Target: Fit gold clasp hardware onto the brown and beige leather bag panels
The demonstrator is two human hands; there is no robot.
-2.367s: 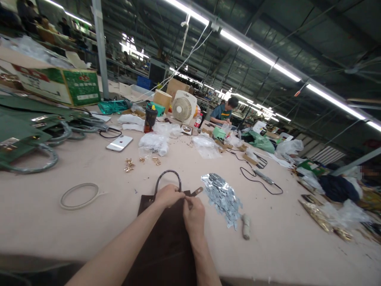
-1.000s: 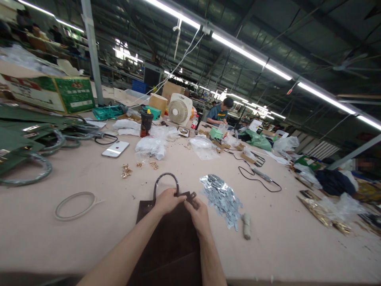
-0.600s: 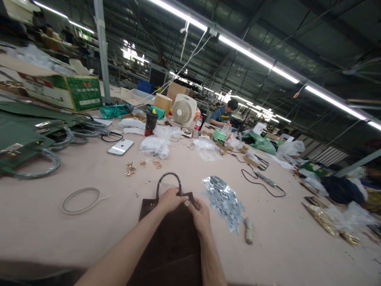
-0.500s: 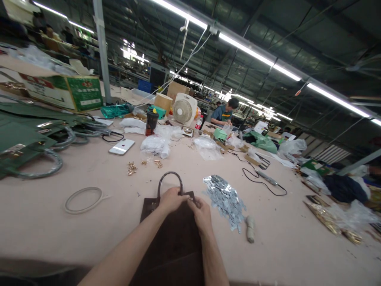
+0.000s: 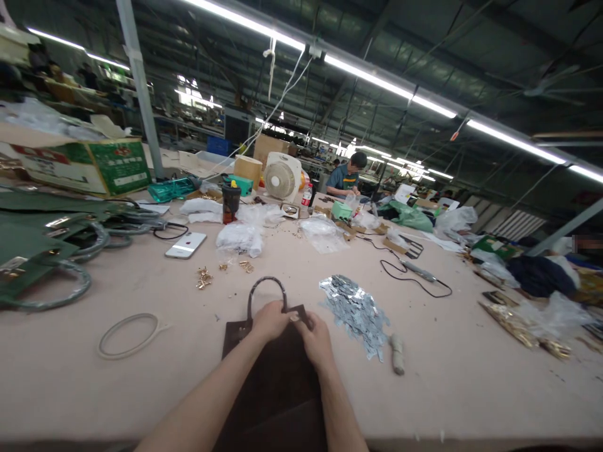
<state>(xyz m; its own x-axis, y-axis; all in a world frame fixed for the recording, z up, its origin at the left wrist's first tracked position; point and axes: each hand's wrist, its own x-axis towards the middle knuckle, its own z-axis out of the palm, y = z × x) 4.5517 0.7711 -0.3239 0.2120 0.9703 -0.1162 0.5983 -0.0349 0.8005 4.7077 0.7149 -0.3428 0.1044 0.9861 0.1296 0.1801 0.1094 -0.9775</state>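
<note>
pinching brown bag (image 5: 281, 384): left hand (image 5: 269, 319), right hand (image 5: 316, 339)

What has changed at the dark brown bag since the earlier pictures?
The short brown strap tab, which stuck out to the right of the right hand, has been drawn in toward the looped handle and is now mostly under the fingers. The left hand still grips the top edge of the dark brown leather bag. The pile of silver metal pieces has not moved.

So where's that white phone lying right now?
In the head view the white phone lies on the table, left of centre, between the green handbags and a white plastic bag, just beyond the scattered gold fittings.
</note>
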